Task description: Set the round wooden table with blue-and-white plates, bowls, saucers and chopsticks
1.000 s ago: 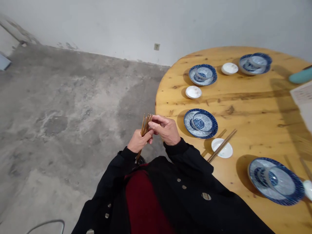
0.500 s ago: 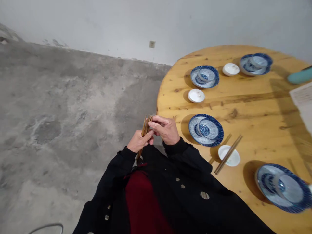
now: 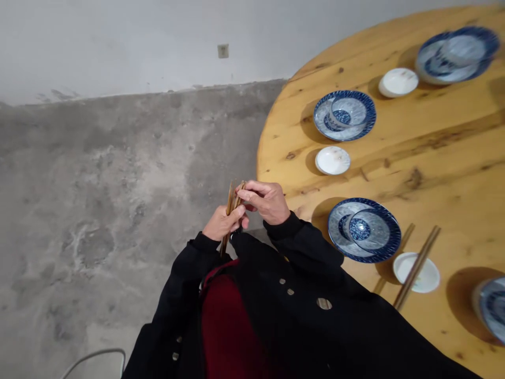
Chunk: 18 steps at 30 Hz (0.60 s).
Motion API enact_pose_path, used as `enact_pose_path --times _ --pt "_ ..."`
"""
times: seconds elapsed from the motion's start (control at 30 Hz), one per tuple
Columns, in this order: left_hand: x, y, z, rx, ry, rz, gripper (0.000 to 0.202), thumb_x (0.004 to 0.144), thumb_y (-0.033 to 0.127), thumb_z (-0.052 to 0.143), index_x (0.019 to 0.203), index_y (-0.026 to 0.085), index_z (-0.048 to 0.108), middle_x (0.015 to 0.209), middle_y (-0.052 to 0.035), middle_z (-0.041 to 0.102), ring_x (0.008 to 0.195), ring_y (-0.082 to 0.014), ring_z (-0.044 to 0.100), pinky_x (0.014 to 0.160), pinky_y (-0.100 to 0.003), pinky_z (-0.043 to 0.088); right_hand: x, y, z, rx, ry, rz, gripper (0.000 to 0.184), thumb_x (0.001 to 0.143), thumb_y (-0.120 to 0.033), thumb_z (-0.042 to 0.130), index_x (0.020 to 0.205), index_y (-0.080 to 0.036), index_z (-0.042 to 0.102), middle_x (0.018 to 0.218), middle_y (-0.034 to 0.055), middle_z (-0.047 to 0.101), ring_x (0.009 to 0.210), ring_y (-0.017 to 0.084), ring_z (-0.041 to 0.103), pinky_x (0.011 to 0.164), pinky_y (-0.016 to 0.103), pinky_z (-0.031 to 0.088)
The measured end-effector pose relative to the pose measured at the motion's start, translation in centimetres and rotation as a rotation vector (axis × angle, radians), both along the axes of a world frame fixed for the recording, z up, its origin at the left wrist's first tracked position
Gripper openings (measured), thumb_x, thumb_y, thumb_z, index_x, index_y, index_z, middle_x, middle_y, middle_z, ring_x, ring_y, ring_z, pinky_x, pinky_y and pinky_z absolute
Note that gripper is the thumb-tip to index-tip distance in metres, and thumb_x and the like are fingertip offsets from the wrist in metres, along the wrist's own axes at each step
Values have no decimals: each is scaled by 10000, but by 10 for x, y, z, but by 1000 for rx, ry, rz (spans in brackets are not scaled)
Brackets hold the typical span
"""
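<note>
A bundle of brown chopsticks (image 3: 230, 199) stands nearly upright in front of my body, beside the table's left edge. My left hand (image 3: 221, 222) is closed around its middle. With thumb and fingers, my right hand (image 3: 269, 201) pinches the upper ends of some of the chopsticks, which lean a little apart from the others. How many sticks there are I cannot tell. Closest to my right hand on the table are a blue-and-white plate with a bowl in it (image 3: 365, 230) and a small white dish (image 3: 332, 160).
The round wooden table (image 3: 300, 173) fills the right side. A pair of chopsticks (image 3: 417, 267) lies across a white dish (image 3: 401, 263). More blue-and-white plates with bowls (image 3: 369, 108) and another white dish (image 3: 398, 82) stand farther back. Concrete floor (image 3: 98, 184) lies to the left.
The view has shifted, so the table and dishes appear larger and farther right. In my hands, the pinched chopsticks have separated slightly from the rest of the bundle.
</note>
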State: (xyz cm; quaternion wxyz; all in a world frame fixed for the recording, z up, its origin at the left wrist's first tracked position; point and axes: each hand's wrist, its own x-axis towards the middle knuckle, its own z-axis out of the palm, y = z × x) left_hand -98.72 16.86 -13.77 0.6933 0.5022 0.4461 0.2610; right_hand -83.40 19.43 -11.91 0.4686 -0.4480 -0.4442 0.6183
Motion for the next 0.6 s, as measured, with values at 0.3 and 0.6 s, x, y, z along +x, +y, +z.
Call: enact_pose_path --times 0.3,0.6 --pt "31 77 7 -1 -148 88 698 865 733 466 1084 108 688 934 -144 747 705 -153 689 677 -281 536 42 39 27 290 -220 -424 253 819 -428 704 738 -189 715 656 -10 652 605 130 614 625 299 577" --pt "63 171 17 109 -199 70 666 912 713 387 1136 151 665 1150 -146 728 1101 -246 686 973 -389 527 123 25 38 528 -645 -1048 229 918 -434 598 905 -240 719 744 3 658 691 172 668 661 359 597"
